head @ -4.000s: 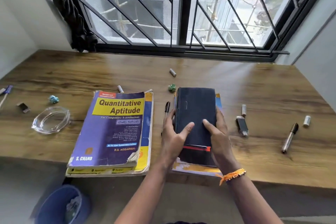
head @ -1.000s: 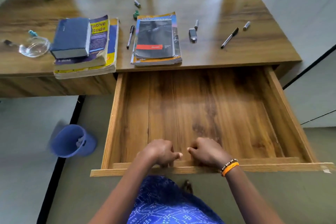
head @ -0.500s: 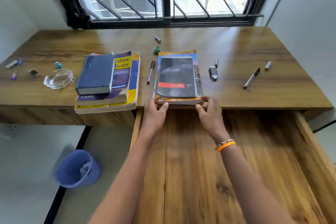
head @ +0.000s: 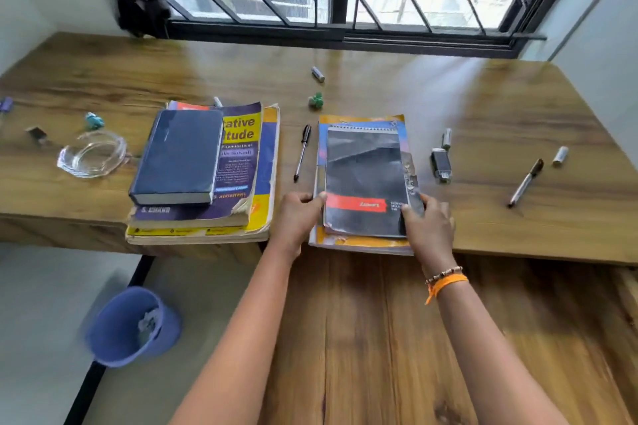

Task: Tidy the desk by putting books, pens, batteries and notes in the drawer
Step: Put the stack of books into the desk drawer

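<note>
Where the stack of notebooks [head: 362, 183] lies at the near edge of the desk [head: 483, 107], between the two hands and partly overhanging the open drawer [head: 362, 338], the step in hand appears to be lifting it down into that drawer. To do this well, both hands should probably grip under the lowest, orange-edged book, so the black spiral pad [head: 366, 179] on top does not slide off, and keep the stack level. The left hand [head: 297, 214] is half closed, thumb on the pad's left edge. The right hand [head: 429, 221] is likewise curled, fingers on the right edge; whether either reaches beneath the stack cannot be told. A black pen [head: 302, 152] lies just beyond the left hand; a second pile of books [head: 203, 169] sits further left.
</note>
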